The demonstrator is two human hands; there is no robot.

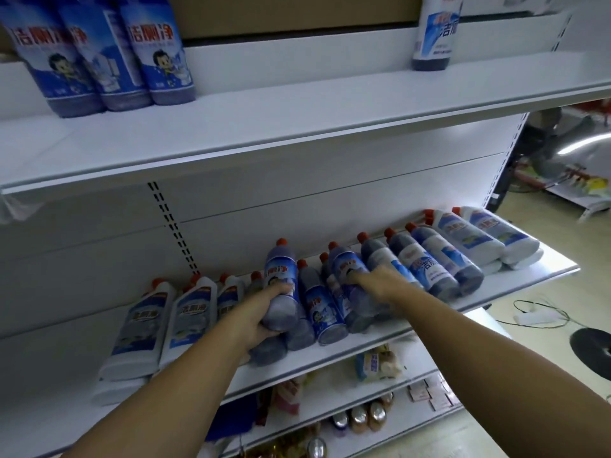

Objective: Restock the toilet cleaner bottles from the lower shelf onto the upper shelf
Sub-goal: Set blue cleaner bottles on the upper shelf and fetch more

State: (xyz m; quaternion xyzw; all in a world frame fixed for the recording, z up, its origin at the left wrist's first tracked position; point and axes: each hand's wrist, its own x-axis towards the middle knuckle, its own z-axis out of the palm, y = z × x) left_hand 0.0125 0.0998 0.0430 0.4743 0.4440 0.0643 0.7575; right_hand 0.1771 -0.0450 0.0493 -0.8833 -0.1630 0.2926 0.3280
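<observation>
Several toilet cleaner bottles with red caps lie in a row on the lower shelf (515, 285). My left hand (264, 312) grips a blue-labelled bottle (281, 276) near its base and holds it tilted up above the row. My right hand (380, 282) is curled round a second blue bottle (347, 269) in the middle of the row. On the upper shelf (297, 114) three bottles (99, 54) stand upright at the left, and one bottle (434, 34) stands at the right.
White bottles (158, 322) lie at the left end of the lower shelf, more white bottles (489, 236) at the right end. Shelves below hold packets and small jars (363, 418). A fan (545, 150) and cables (539, 312) sit on the floor to the right.
</observation>
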